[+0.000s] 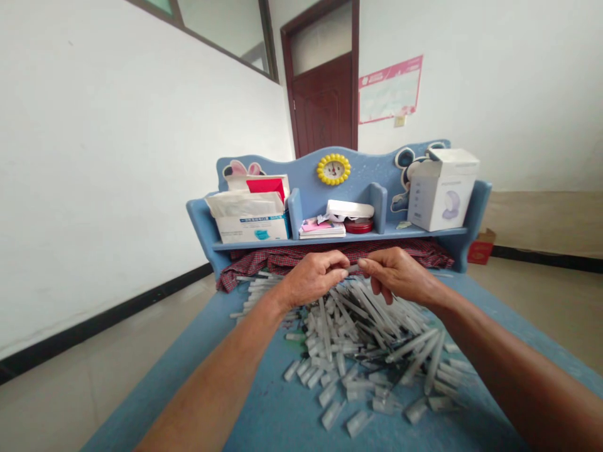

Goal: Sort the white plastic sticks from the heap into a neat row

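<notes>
Translucent plastic is what I have between both sets of fingertips: my left hand (313, 276) and my right hand (400, 276) meet at the middle of the desk, each pinched narrow on one end of a small grey-clear pen part (353, 269), held just above the heap. Whether it is a barrel going into a cap or two pieces already joined, I cannot tell at this size. Judging from what lies below, the work looks far from finished: the pile of pen barrels (372, 314) under my hands is thick and tangled, long slim tubes crossing every way, some with dark cores inside. Nearer to me, loose short caps (330, 376) lie scattered, stubby, frosted, squared at one end. A smaller group of tubes (257, 285) lies to the left by the cloth; I cannot say whether those are finished ones. All rests on a blue desk top (226, 351), matte and a little scuffed. Behind the heap lies a red checked cloth (282, 257), soft and crumpled, under a painted blue shelf (339, 235) with a mask box (252, 227), a red tin (358, 226), a white carton (443, 188) and a yellow flower clock (333, 169).
</notes>
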Demonstrator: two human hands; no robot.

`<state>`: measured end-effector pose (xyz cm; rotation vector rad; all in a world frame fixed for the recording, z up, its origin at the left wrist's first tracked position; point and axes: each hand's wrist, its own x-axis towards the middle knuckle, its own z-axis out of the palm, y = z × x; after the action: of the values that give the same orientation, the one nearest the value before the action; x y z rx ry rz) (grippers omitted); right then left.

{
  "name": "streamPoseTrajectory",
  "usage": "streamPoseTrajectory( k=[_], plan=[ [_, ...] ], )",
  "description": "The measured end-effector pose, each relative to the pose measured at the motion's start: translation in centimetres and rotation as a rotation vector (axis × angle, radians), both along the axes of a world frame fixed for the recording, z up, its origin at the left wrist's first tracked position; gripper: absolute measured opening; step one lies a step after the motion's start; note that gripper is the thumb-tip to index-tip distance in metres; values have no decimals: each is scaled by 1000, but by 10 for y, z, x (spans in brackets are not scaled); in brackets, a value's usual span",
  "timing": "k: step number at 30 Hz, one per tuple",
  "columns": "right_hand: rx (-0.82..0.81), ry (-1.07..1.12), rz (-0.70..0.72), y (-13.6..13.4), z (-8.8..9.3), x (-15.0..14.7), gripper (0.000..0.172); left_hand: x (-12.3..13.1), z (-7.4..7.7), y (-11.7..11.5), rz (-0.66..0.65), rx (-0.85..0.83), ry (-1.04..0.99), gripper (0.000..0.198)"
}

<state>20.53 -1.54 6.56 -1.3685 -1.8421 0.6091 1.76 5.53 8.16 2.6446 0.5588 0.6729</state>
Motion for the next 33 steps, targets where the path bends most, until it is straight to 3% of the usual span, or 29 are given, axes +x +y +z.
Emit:
streamPoseTrajectory(
  k=[6,14,21,25,30,33],
  plan=[
    [22,22,32,-1,3,5,45,-1,1,4,29,-137,36,26],
    [44,-9,216,-5,7,10,39,-10,15,-3,-39,-344,145,29],
    [-25,-72,176,-5,5,9,34,-14,20,-4,-17,-297,211,29],
    [-11,-41,162,-4,4,7,26,-16,22,-2,-8,-271,205,28],
    [-48,4,104,-3,3,3,33,-14,21,-2,-17,-240,218,27],
    [-75,52,137,-2,0,3,27,-12,19,-1,-20,-232,230,28]
  ],
)
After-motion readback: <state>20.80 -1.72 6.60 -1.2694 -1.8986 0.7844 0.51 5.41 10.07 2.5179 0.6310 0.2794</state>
